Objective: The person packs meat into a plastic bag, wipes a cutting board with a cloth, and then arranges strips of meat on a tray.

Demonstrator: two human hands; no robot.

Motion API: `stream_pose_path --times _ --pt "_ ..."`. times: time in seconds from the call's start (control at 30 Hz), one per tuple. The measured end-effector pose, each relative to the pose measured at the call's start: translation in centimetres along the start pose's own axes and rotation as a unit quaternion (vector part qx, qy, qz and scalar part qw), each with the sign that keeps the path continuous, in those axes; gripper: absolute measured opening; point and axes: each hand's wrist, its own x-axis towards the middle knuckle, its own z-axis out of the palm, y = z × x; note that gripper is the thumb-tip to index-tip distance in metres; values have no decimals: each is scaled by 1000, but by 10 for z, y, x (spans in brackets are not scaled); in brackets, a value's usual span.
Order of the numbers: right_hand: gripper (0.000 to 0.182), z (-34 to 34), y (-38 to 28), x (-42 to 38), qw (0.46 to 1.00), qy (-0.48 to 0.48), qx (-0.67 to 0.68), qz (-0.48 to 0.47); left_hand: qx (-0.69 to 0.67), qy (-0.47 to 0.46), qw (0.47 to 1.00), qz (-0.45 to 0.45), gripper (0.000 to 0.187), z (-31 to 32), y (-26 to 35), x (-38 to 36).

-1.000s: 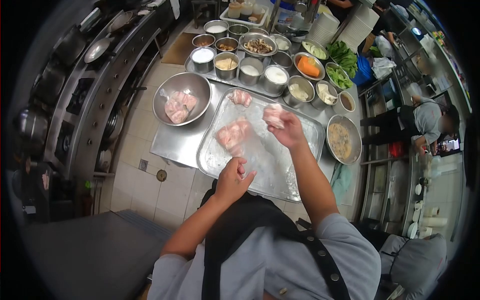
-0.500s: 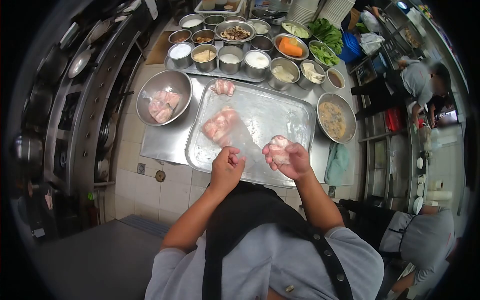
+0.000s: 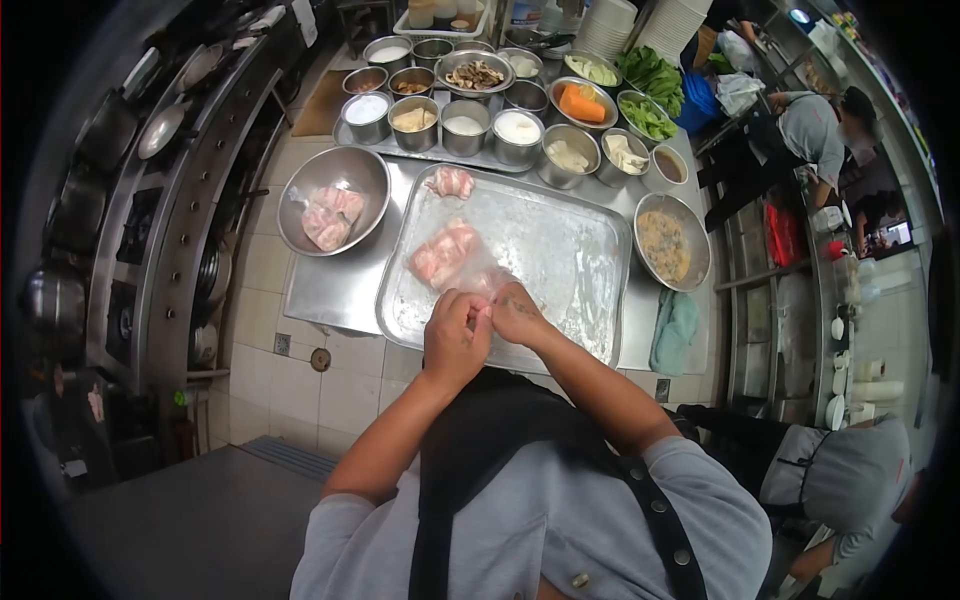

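A clear plastic bag [image 3: 480,278] with several pieces of raw pink-and-white meat [image 3: 445,254] in it lies on a metal tray [image 3: 590,340]. My left hand [image 3: 459,328] is closed on the near edge of the bag, with thumb and fingers pinched together. At the bag's mouth, right beside it, is my right hand [image 3: 516,312], back upward. Its fingers point into the bag and are hidden, so whether meat is in them cannot be seen. One more rolled piece of meat [image 3: 450,182] rests at the tray's far left corner.
Left of the tray stands a steel bowl [image 3: 368,222] holding bagged meat. A bowl of mixture in liquid [image 3: 664,245] and a green cloth [image 3: 675,335] are at the right. Several ingredient containers [image 3: 517,150] line the back. Two people [image 3: 812,132] work at the right.
My right hand has moved left, from above the tray's near side to the bag's mouth. The rolled meat it held is out of sight. My left hand stays at the bag.
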Motion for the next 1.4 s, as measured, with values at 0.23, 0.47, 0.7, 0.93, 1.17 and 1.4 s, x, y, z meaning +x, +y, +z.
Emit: stream_pose_path --times 0.23,0.47,0.7,0.93,1.17,1.4 --pt "37 16 -7 5 976 88 193 -49 25 -5 999 32 7 12 -8 3" --pt "29 12 -11 -8 978 50 198 48 5 -24 999 30 5 14 -6 9" --pt "23 1 11 0 1000 8 17 -17 -92 -50 994 -26 5 13 -12 11" --pt "19 -94 -62 14 983 -168 34 60 -133 -50 985 -101 6 -1 -19 25" --pt "36 -54 8 168 952 44 -262 -153 -144 -73 984 -76 11 -5 -19 11" --pt "53 -36 11 219 872 -122 -460 -116 -125 -65 974 -180 15 -60 -25 -3"
